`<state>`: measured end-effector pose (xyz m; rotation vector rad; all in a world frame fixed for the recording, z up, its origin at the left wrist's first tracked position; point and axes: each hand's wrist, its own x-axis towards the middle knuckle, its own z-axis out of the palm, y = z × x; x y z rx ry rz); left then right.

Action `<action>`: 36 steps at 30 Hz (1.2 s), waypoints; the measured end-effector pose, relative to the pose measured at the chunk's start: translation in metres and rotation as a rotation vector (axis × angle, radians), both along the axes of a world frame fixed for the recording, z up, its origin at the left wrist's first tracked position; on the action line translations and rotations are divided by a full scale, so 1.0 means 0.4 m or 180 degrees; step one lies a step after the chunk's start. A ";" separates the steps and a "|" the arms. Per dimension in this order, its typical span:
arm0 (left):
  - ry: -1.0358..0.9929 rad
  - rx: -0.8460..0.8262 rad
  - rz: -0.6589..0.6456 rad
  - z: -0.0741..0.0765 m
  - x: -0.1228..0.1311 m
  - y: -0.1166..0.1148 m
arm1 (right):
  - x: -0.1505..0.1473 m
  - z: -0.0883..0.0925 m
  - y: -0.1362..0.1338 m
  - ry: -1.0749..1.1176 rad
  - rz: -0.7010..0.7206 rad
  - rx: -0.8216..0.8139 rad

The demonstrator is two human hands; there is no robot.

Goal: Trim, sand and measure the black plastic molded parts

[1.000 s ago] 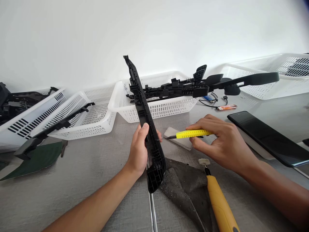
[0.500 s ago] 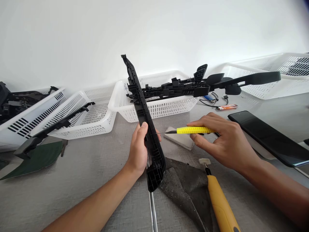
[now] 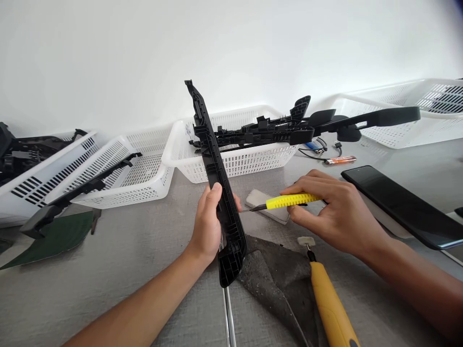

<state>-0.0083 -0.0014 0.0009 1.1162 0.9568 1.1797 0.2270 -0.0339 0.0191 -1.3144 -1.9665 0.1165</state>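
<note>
A long black ribbed plastic trim piece (image 3: 220,178) is held up at a slant by my left hand (image 3: 208,224), thumb on its near face and fingertips showing past its right edge. My right hand (image 3: 325,207) grips a yellow utility knife (image 3: 291,199) whose thin blade points left to the trim's right edge, close to my left fingertips. Whether the blade touches the plastic I cannot tell. Below the knife lies a white pad (image 3: 262,200). A dark grey cloth (image 3: 273,279) and a yellow-handled tool (image 3: 331,303) with a pale tip lie in front of my right hand.
Black parts lie across a white basket (image 3: 249,166) behind the trim. Other white baskets (image 3: 144,188) stand left and right; one black part leans at the left over a green sheet (image 3: 61,236). A phone (image 3: 401,205), a battery (image 3: 340,160) and metal rods (image 3: 228,318) are on the table.
The knife's tip has moved down along the trim's right edge, and the knife now tilts more. The trim's top has shifted slightly right and its lower end slightly left.
</note>
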 end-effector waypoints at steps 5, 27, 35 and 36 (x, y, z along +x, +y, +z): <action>-0.0035 0.0060 0.0132 -0.002 0.000 0.002 | 0.003 0.004 0.000 -0.0052 0.0073 -0.0053; -0.0257 -0.0375 -0.0173 0.006 0.003 0.008 | 0.003 -0.013 0.011 0.0070 -0.0143 0.0043; 0.0019 -0.0339 -0.0129 -0.006 0.000 0.001 | 0.008 -0.010 0.010 0.0261 -0.0271 -0.0010; 0.0031 -0.0329 -0.0108 -0.004 0.000 0.001 | 0.008 -0.009 0.009 0.0281 -0.0271 0.0002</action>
